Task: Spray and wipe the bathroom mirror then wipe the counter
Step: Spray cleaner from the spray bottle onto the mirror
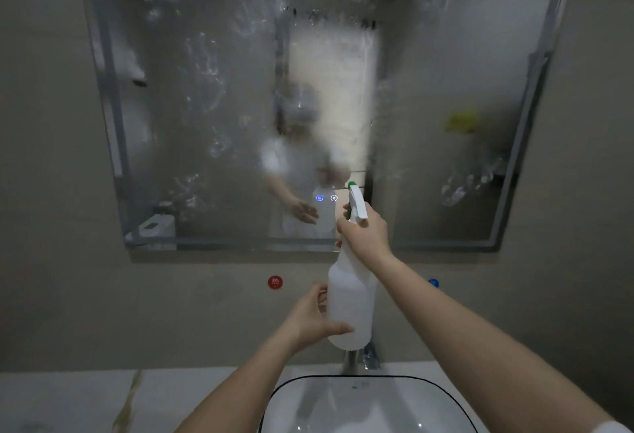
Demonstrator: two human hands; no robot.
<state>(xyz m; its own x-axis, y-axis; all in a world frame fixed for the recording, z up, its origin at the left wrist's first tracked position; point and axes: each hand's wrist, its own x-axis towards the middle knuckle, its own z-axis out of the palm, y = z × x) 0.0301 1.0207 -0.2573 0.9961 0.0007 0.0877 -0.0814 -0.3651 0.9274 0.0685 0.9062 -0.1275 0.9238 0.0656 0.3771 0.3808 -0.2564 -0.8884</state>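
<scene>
Wet mirror (212, 117) ahead | your right hand (368, 233) raised, grip wrapped around spray bottle (350, 305) neck | left hand (314, 317) cupping its base, fingers closed around it

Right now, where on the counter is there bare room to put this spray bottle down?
The counter left of the sink is bare apart from a brownish streak. Behind the sink it is crowded: the tap stands there, under the bottle that the left hand and right hand hold.
</scene>
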